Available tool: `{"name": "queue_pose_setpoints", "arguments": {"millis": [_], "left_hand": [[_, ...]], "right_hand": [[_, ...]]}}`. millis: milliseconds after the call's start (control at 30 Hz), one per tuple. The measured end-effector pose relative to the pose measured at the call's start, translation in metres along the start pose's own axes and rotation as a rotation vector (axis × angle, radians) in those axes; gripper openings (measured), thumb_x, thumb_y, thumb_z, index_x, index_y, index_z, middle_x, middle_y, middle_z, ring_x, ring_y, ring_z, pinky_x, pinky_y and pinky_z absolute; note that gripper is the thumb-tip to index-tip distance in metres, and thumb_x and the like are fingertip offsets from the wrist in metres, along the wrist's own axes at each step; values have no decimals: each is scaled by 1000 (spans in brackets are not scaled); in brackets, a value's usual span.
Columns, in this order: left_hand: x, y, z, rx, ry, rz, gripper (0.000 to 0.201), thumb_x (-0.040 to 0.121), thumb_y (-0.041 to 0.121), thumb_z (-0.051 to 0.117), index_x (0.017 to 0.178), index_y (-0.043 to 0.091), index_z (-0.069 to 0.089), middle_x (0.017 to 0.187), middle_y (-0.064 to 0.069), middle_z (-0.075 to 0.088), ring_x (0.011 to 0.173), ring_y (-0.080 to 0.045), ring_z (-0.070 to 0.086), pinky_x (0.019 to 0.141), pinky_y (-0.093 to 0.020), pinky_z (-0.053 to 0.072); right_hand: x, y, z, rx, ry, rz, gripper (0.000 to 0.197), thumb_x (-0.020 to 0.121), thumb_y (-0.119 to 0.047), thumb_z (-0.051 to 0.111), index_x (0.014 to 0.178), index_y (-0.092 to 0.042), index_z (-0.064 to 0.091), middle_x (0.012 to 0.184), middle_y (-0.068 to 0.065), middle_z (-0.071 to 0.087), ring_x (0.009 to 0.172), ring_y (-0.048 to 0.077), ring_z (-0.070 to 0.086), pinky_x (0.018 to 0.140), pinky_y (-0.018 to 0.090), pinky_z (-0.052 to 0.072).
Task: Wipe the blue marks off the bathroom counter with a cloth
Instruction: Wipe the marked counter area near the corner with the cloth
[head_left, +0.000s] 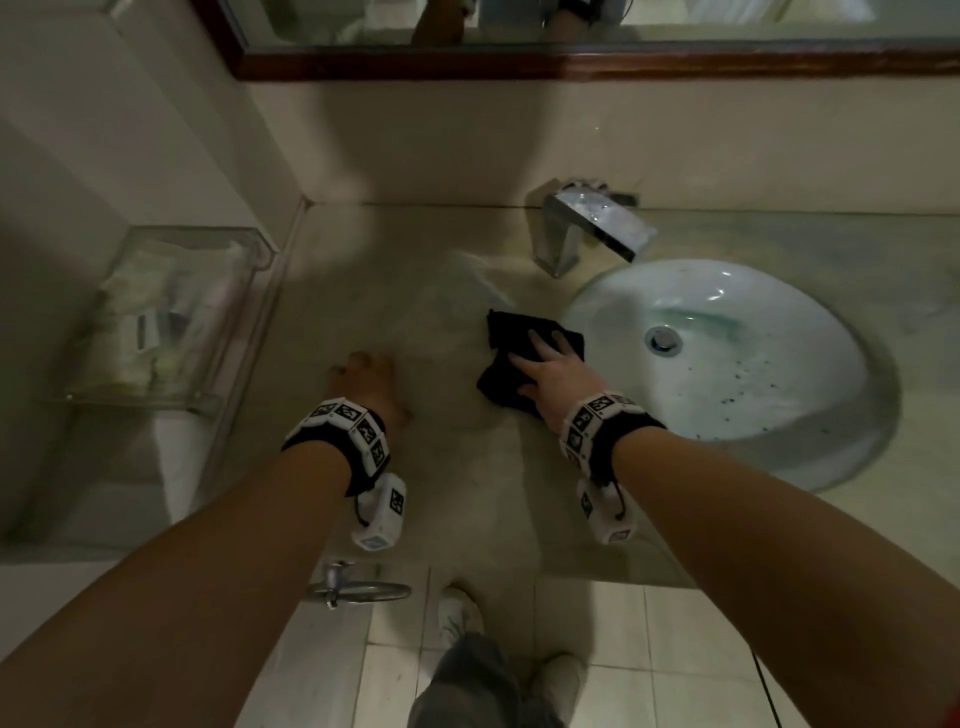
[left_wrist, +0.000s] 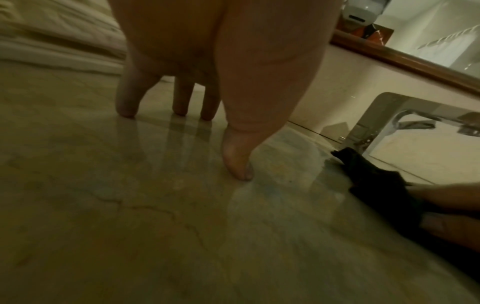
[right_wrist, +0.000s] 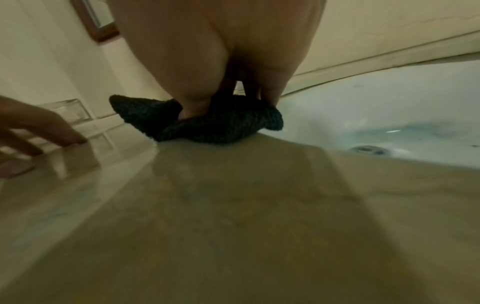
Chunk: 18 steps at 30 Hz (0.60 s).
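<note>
A black cloth (head_left: 506, 332) lies bunched on the beige marble counter (head_left: 441, 478), just left of the sink rim. My right hand (head_left: 540, 358) presses down on the cloth (right_wrist: 223, 125) with its fingers spread flat over it. My left hand (head_left: 358, 366) stands apart to the left, its straight fingertips (left_wrist: 182, 111) and thumb propped on the bare counter (left_wrist: 155, 226), holding nothing. A faint bluish smear (left_wrist: 270, 187) shows on the wet stone between the left thumb and the cloth (left_wrist: 376, 185).
The white sink (head_left: 810, 415), tinted blue with dark specks, lies right of the cloth. A chrome faucet (head_left: 587, 223) stands behind it. A clear tray (head_left: 171, 312) of toiletries sits on the left. The wall and a wood-framed mirror (head_left: 571, 62) close the back. A towel ring (head_left: 358, 590) hangs below the counter's front edge.
</note>
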<state>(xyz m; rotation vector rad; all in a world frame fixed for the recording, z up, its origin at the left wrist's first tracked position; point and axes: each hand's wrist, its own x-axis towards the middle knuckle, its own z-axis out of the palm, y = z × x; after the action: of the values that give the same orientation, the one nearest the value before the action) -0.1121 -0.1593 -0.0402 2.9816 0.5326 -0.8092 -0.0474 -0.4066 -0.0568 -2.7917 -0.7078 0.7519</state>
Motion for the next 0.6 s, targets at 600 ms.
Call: {"name": "queue_pose_setpoints", "arguments": {"millis": [600], "left_hand": [[-4,-6,0,-42,3,7,78,73,52,69,137,22,37,140,-11,34,121,-40,40,104,-43,36]], "right_hand": [[-17,-17,-16,-15,121,-226,49,98,-27,53,144,-36,43,163,1,11,150,29,6,120,45,17]]}}
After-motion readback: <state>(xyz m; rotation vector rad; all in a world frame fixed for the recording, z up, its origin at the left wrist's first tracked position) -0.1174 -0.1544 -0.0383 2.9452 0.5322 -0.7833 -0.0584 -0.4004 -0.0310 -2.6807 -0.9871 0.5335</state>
